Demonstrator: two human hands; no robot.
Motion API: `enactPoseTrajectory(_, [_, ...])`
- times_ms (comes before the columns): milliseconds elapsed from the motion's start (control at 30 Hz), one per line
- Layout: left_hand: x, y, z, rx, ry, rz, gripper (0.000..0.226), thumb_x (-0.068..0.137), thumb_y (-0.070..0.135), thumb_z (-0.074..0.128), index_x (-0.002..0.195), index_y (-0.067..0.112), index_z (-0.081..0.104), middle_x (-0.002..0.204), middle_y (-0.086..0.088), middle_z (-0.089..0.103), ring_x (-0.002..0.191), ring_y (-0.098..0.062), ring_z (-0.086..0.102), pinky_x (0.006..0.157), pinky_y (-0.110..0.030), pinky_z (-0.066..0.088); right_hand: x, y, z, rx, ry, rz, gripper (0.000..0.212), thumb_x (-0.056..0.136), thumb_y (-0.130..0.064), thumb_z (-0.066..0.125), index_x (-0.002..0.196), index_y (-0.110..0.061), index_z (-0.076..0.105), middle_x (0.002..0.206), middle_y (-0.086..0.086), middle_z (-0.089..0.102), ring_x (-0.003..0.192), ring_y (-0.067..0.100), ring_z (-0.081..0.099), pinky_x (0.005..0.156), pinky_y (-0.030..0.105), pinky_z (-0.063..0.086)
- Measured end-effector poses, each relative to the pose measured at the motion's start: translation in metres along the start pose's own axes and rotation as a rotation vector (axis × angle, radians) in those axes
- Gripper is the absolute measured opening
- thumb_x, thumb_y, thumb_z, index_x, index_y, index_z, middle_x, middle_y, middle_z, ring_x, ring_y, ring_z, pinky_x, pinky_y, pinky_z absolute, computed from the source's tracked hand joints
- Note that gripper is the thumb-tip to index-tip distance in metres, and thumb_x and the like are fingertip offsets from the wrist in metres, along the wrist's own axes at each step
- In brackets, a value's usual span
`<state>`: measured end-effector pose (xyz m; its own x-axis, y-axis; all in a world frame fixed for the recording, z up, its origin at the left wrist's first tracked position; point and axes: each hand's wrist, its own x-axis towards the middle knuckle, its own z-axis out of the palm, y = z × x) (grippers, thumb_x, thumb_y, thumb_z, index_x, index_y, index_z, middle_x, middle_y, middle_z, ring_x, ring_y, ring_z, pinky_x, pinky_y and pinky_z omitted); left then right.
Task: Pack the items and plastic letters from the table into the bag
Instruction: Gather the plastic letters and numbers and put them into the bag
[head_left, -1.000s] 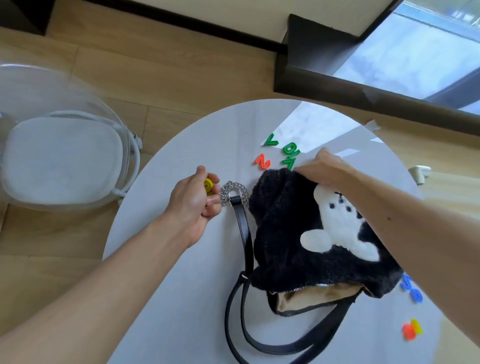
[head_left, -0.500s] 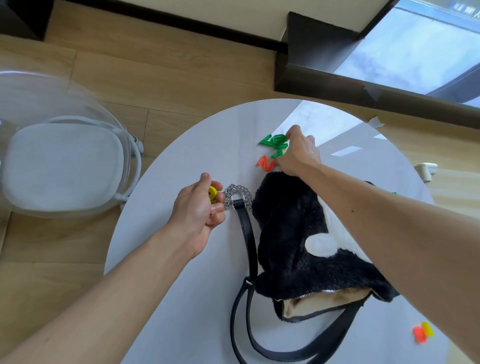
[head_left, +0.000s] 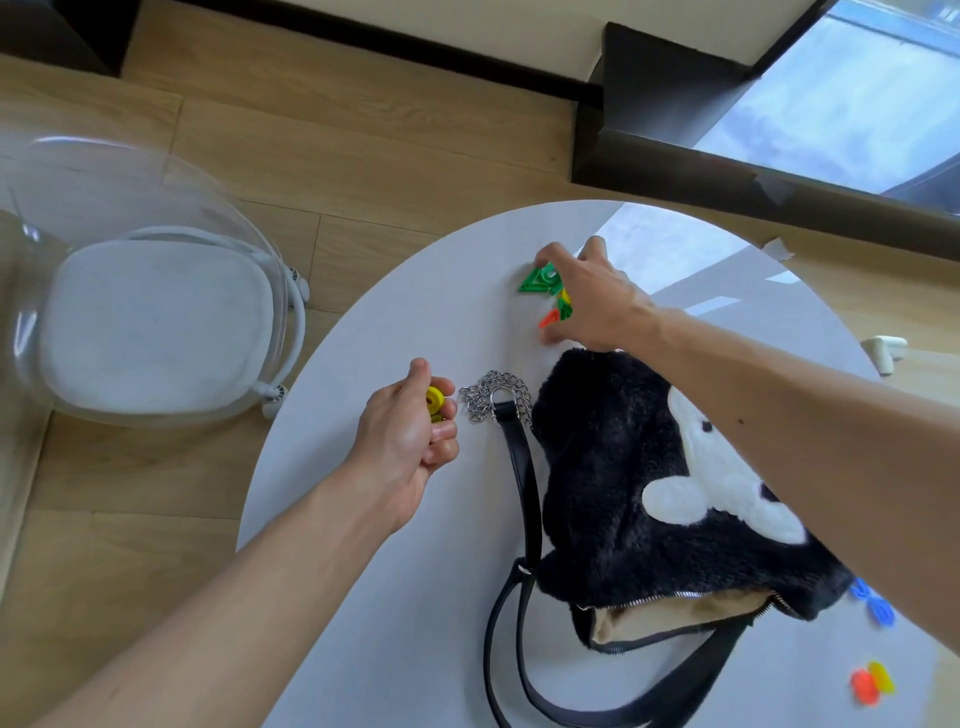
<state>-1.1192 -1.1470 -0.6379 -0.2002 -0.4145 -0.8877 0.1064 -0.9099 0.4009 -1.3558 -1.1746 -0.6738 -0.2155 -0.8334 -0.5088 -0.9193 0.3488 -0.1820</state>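
A black furry bag (head_left: 618, 478) with a white patch lies on the round white table (head_left: 374, 613), its zipped mouth open toward me and its black strap (head_left: 524, 499) and chain (head_left: 493, 397) to the left. My left hand (head_left: 410, 441) grips yellow plastic letters (head_left: 435, 402) beside the chain. My right hand (head_left: 587, 301) reaches over the bag's far end and curls round a cluster of green letters (head_left: 540, 280), with an orange letter (head_left: 549, 318) under its fingers.
Blue letters (head_left: 872, 605) lie at the bag's right edge, and an orange and yellow pair (head_left: 870, 683) near the table's right front. A clear chair with a white cushion (head_left: 150, 322) stands on the wooden floor to the left.
My right hand moved from the bag's top edge out to the green and orange letters, gathered them together and closed over them. My left hand kept holding the yellow letters by the chain.
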Motion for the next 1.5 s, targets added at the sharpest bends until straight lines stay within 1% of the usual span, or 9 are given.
enactPoseTrajectory(367, [0.004, 0.004, 0.002, 0.003, -0.009, 0.005, 0.036, 0.106, 0.036, 0.041, 0.086, 0.008, 0.054, 0.065, -0.005, 0.046, 0.042, -0.01, 0.03, 0.036, -0.017, 0.021, -0.001, 0.004, 0.004, 0.054, 0.066, -0.002, 0.064, 0.072, -0.024, 0.078, 0.124, -0.036, 0.043, 0.115, 0.006, 0.033, 0.076, 0.034, 0.057, 0.064, 0.037, 0.053])
enactPoseTrajectory(633, [0.012, 0.019, 0.023, -0.047, -0.067, -0.075, 0.047, 0.104, 0.046, 0.037, 0.088, 0.006, 0.056, 0.065, -0.009, 0.048, 0.05, -0.016, 0.04, 0.039, -0.018, 0.034, -0.034, -0.023, -0.043, 0.39, 0.064, -0.075, 0.061, 0.072, -0.03, 0.084, 0.117, -0.045, 0.046, 0.116, 0.006, 0.051, 0.08, 0.024, 0.066, 0.06, 0.028, 0.051])
enactPoseTrajectory(800, [0.004, 0.034, 0.04, -0.167, -0.39, -0.175, 0.058, 0.1, 0.057, 0.033, 0.105, 0.011, 0.067, 0.095, -0.01, 0.062, 0.09, -0.021, 0.056, 0.077, -0.03, 0.047, -0.094, -0.082, -0.064, 0.393, -0.053, -0.319, 0.06, 0.066, -0.034, 0.074, 0.117, -0.049, 0.045, 0.109, -0.004, 0.048, 0.084, 0.008, 0.061, 0.063, 0.024, 0.053])
enactPoseTrajectory(900, [0.001, 0.035, 0.041, -0.184, -0.476, -0.158, 0.042, 0.099, 0.036, 0.037, 0.081, 0.014, 0.068, 0.079, -0.005, 0.064, 0.077, -0.017, 0.062, 0.061, -0.024, 0.051, -0.109, -0.093, -0.06, 0.196, -0.045, -0.324, 0.062, 0.07, -0.029, 0.071, 0.122, -0.047, 0.043, 0.105, -0.005, 0.041, 0.074, 0.019, 0.059, 0.061, 0.037, 0.053])
enactPoseTrajectory(1033, [0.001, 0.035, 0.037, -0.213, -0.476, -0.189, 0.054, 0.105, 0.045, 0.029, 0.093, 0.009, 0.069, 0.08, -0.006, 0.067, 0.072, -0.018, 0.064, 0.06, -0.024, 0.051, -0.113, -0.09, -0.057, -0.026, 0.063, -0.35, 0.046, 0.081, -0.039, 0.064, 0.123, -0.04, 0.045, 0.104, -0.007, 0.043, 0.073, 0.026, 0.059, 0.062, 0.039, 0.047])
enactPoseTrajectory(1133, [-0.001, 0.032, 0.038, -0.217, -0.454, -0.15, 0.035, 0.106, 0.036, 0.032, 0.107, 0.013, 0.058, 0.08, -0.004, 0.064, 0.064, -0.014, 0.066, 0.052, -0.021, 0.049, -0.113, -0.088, -0.054, 0.006, 0.102, -0.405, 0.038, 0.086, -0.039, 0.063, 0.123, -0.036, 0.054, 0.108, -0.009, 0.048, 0.079, 0.025, 0.06, 0.067, 0.042, 0.051])
enactPoseTrajectory(1333, [-0.001, 0.028, 0.037, -0.233, -0.376, -0.102, 0.03, 0.105, 0.03, 0.04, 0.085, 0.014, 0.057, 0.067, 0.0, 0.062, 0.055, -0.009, 0.061, 0.049, -0.019, 0.048, -0.111, -0.083, -0.043, 0.307, 0.277, -0.492, 0.035, 0.087, -0.036, 0.067, 0.121, -0.03, 0.066, 0.105, -0.013, 0.053, 0.075, 0.006, 0.056, 0.067, 0.029, 0.05])
enactPoseTrajectory(1400, [0.0, 0.028, 0.033, -0.25, -0.321, -0.137, 0.035, 0.101, 0.035, 0.05, 0.075, 0.012, 0.056, 0.064, -0.002, 0.059, 0.052, -0.01, 0.053, 0.043, -0.016, 0.037, -0.096, -0.073, -0.037, 0.446, 0.439, -0.426, 0.025, 0.09, -0.033, 0.065, 0.114, -0.025, 0.067, 0.099, -0.009, 0.052, 0.073, 0.008, 0.054, 0.065, 0.025, 0.047])
enactPoseTrajectory(1500, [0.004, 0.027, 0.025, -0.286, -0.284, -0.178, 0.04, 0.1, 0.035, 0.051, 0.069, 0.011, 0.054, 0.069, -0.004, 0.054, 0.054, -0.012, 0.048, 0.035, -0.013, 0.026, -0.053, -0.045, -0.024, 0.31, 0.473, -0.165, 0.027, 0.092, -0.021, 0.065, 0.119, -0.023, 0.063, 0.109, -0.002, 0.052, 0.085, 0.017, 0.057, 0.077, 0.04, 0.053])
